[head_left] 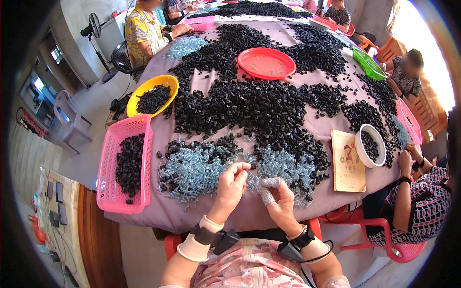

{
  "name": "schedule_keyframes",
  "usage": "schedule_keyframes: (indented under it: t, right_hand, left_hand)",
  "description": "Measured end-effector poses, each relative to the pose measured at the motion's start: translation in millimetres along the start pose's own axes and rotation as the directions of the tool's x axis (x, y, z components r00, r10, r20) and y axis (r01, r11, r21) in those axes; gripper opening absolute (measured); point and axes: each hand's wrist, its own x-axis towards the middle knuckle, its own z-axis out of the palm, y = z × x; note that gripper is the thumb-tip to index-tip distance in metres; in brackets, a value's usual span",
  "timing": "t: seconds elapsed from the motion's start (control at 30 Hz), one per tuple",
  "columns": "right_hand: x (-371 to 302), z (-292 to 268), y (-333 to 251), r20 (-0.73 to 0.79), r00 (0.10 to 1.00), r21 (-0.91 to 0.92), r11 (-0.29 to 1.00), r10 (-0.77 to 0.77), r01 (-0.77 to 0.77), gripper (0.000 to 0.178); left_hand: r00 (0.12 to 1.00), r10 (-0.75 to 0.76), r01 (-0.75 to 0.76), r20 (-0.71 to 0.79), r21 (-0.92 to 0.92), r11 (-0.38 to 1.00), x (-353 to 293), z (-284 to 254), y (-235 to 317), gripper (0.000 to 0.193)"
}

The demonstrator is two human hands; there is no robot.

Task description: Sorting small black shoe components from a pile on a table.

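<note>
Over the near edge of the pile, my left hand (pixel 234 183) is closed in a pinch, with a small black plastic piece (pixel 252 166) at its fingertips. Close beside it on the right is my right hand (pixel 281 200), its wrapped thumb and index finger bent toward each other; whatever lies between them is too small to make out. Silvery-blue, spring-like coils (pixel 192 173) lie in heaps below and around both hands. Behind them spreads a wide layer of small black plastic pieces (pixel 240 108) on the pale cloth.
At the left stand a pink basket (pixel 102 177) and a yellow bowl (pixel 174 89), both holding black pieces. A red tray (pixel 266 62) sits mid-table. To the right are a booklet (pixel 349 163), a white bowl (pixel 382 144) and a green basket (pixel 367 65). Other people sit around the table.
</note>
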Motion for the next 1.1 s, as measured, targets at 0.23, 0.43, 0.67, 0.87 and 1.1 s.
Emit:
schedule_keyframes:
  t: [0.23, 0.43, 0.67, 0.87, 1.1]
  right_hand:
    - [0, 5, -3, 0.023, 0.998, -0.031, 0.998, -0.051, 0.051, 0.022]
    - [0, 7, -8, 0.001, 0.997, -0.009, 0.997, -0.082, 0.082, 0.022]
    - [1, 7, -5, 0.04, 0.996, -0.032, 0.996, -0.081, 0.082, 0.021]
    - [-1, 6, -3, 0.044, 0.996, -0.038, 0.996, -0.074, 0.075, 0.022]
    - [-1, 4, -7, 0.043, 0.999, 0.053, 0.998, 0.024, -0.026, 0.024]
  left_hand:
    - [0.979, -0.129, 0.19, 0.157, -0.488, 0.852, -21, 5, -3, 0.011]
    - [0.982, -0.127, 0.177, 0.137, -0.46, 0.87, -23, 0, -6, 0.014]
    - [0.974, -0.116, 0.184, 0.194, -0.383, 0.905, -26, 0, -6, 0.016]
    - [0.984, -0.053, 0.115, 0.172, -0.376, 0.919, -28, 0, -8, 0.016]
    - [0.996, 0.087, -0.084, -0.023, 0.094, 0.992, -37, 0, -1, 0.024]
